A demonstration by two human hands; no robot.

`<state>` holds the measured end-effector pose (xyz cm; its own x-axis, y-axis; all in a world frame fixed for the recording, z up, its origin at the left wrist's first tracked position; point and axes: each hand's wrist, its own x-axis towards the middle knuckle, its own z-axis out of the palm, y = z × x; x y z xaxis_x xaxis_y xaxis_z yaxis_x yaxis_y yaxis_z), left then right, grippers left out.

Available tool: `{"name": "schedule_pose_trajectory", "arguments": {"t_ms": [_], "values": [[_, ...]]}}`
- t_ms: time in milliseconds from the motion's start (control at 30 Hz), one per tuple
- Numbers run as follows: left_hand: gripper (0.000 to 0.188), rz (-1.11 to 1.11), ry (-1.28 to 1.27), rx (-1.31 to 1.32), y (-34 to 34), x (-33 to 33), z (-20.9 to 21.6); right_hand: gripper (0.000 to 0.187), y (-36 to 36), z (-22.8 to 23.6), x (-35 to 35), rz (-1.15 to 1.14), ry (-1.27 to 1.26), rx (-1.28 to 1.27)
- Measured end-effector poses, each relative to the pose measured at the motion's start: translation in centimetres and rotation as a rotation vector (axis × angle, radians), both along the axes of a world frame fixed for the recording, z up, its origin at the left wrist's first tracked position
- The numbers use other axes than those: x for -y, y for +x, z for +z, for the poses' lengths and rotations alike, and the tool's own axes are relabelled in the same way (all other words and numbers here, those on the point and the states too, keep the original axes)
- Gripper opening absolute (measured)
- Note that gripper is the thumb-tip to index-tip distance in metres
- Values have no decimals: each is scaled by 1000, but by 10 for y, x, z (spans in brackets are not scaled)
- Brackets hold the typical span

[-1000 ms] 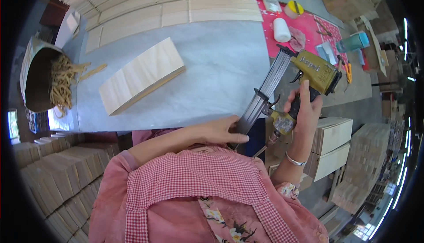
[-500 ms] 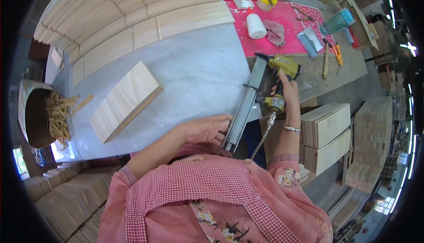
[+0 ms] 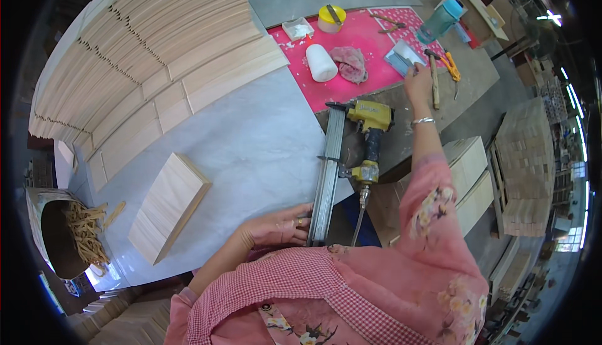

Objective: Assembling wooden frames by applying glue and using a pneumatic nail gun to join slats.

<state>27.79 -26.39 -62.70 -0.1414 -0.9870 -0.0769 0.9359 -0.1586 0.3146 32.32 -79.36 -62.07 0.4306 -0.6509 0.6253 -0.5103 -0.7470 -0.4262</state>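
Observation:
A yellow and black air nail gun (image 3: 371, 116) lies at the table's edge, its long grey magazine (image 3: 325, 188) pointing toward me. My left hand (image 3: 276, 227) is at the magazine's lower end, fingers against its left side and their tips partly hidden behind it. Off the gun's grip, my right hand (image 3: 419, 83) reaches out to a small open blue and white box (image 3: 401, 58). Its fingers are pinched together at the box's near edge; what they hold is too small to make out. A curved pale wooden block (image 3: 168, 207) lies to the left.
Stacked wooden slats (image 3: 157, 50) fill the far left. On a pink sheet (image 3: 295, 63) stand a white bottle (image 3: 321, 64), a rag (image 3: 350, 64) and a yellow-lidded tub (image 3: 331, 19). A hammer (image 3: 434, 81) and orange-handled pliers (image 3: 451, 68) lie right. An air hose (image 3: 360, 219) hangs from the gun.
My right hand has let go of the nail gun's grip and moved away to the blue and white box. The gun has come to rest more upright in view; my left hand stays by the magazine.

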Motion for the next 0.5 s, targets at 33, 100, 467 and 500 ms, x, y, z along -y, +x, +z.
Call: {"name": "schedule_pose_trajectory", "arguments": {"t_ms": [33,100,467,500], "values": [[97,0,17,6,1,0,3,24,4,-1,17,-25,-122,-125],[99,15,36,7,3,1,5,24,9,-3,37,-36,-243,-251],[95,-13,81,-31,4,0,-2,26,1,-4,70,-18,-116,-577],[93,-23,66,-44,5,0,-3,26,-1,2,69,-2,-101,-558]]}}
